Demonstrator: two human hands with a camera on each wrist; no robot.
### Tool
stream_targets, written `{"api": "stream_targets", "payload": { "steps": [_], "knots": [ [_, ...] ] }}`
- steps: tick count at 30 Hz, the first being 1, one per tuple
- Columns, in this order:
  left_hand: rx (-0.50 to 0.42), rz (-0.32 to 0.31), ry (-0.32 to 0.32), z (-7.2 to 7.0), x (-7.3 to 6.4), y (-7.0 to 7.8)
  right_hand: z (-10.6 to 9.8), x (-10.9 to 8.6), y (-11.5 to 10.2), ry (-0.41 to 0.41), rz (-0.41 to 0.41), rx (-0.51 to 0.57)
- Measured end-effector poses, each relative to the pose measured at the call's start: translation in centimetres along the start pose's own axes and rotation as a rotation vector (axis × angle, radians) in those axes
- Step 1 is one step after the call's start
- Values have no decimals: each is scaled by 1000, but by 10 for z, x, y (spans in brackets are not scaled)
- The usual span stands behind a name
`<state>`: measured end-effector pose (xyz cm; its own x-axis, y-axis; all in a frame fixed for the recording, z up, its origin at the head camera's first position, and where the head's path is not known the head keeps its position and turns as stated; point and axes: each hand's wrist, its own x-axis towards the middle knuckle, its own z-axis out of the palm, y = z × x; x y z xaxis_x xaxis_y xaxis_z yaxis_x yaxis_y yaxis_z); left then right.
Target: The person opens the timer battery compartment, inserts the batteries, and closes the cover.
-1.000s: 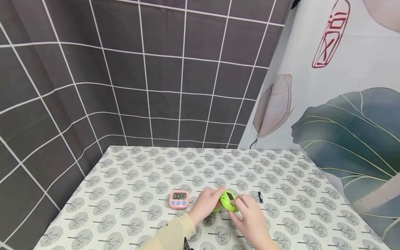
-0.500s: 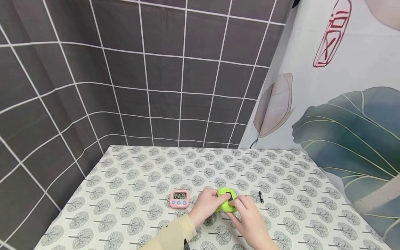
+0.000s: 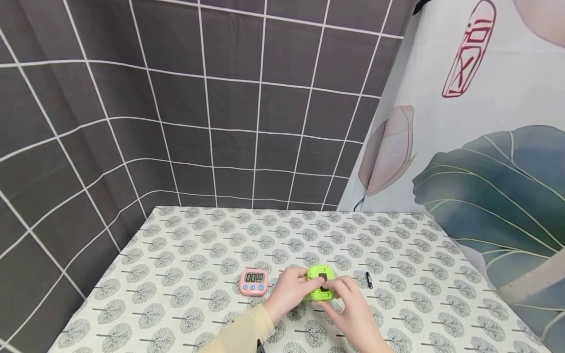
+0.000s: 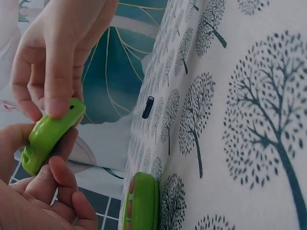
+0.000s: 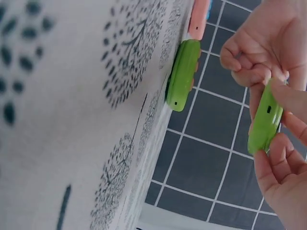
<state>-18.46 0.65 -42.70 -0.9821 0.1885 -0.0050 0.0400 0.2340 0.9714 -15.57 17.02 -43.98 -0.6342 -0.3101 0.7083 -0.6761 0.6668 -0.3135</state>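
Note:
Both hands hold a lime-green digital timer point(image 3: 317, 295) above the table, its back with a dark rectangle turned up toward the head camera. My left hand point(image 3: 289, 290) grips its left side, thumb lying across the back at the dark rectangle. From the right, my right hand point(image 3: 355, 311) pinches the opposite edge, its fingertips near that same rectangle. The left wrist view shows the timer point(image 4: 50, 136) edge-on between the two hands. Below them a second green timer point(image 5: 183, 74) rests on the table, mostly hidden by the hands in the head view.
A pink timer point(image 3: 253, 282) with blue buttons and a lit-looking 00:00 display sits left of the hands. To their right lies a small dark battery point(image 3: 368, 280). The tree-print tablecloth point(image 3: 198, 274) reaches back to a dark grid curtain point(image 3: 229, 108).
The held green timer has turned from a tilt to face its back squarely toward the head camera. My left thumb has moved from its upper edge onto the back.

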Motion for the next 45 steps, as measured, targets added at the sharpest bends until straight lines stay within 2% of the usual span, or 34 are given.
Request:
{"api": "stream_targets", "payload": {
  "steps": [3, 8, 11, 13, 15, 18, 21, 24, 27, 32, 40, 45],
  "knots": [
    [15, 22, -14, -1, 0, -2, -1, 0, 0, 7, 72, 65],
    [35, 23, -42, -2, 0, -7, -3, 2, -1, 24, 141, 109],
    [22, 20, -57, -3, 0, -8, -6, 4, -2, 22, 269, 170],
    [2, 20, -65, -3, 0, -8, -8, 6, -2, 5, 399, 220],
    [-10, 23, -71, -3, 0, -8, -10, 8, -2, -33, 538, 282],
    [-18, 29, -72, -2, 0, -5, -14, 12, -2, -147, 719, 414],
    [-24, 39, -81, -3, -2, -4, -16, 13, 0, -286, 808, 569],
    [-39, 50, -101, -4, -5, -4, -16, 11, 4, -384, 815, 676],
    [-28, 66, -124, -7, -7, -6, -16, 10, 6, -430, 803, 725],
    [13, 83, -146, -12, -7, -9, -16, 9, 8, -447, 801, 750],
    [-33, 81, -191, -13, -8, -14, -15, 7, 7, -487, 781, 739],
    [-10, 77, -202, -14, -8, -17, -16, 7, 7, -496, 753, 736]
  ]
}}
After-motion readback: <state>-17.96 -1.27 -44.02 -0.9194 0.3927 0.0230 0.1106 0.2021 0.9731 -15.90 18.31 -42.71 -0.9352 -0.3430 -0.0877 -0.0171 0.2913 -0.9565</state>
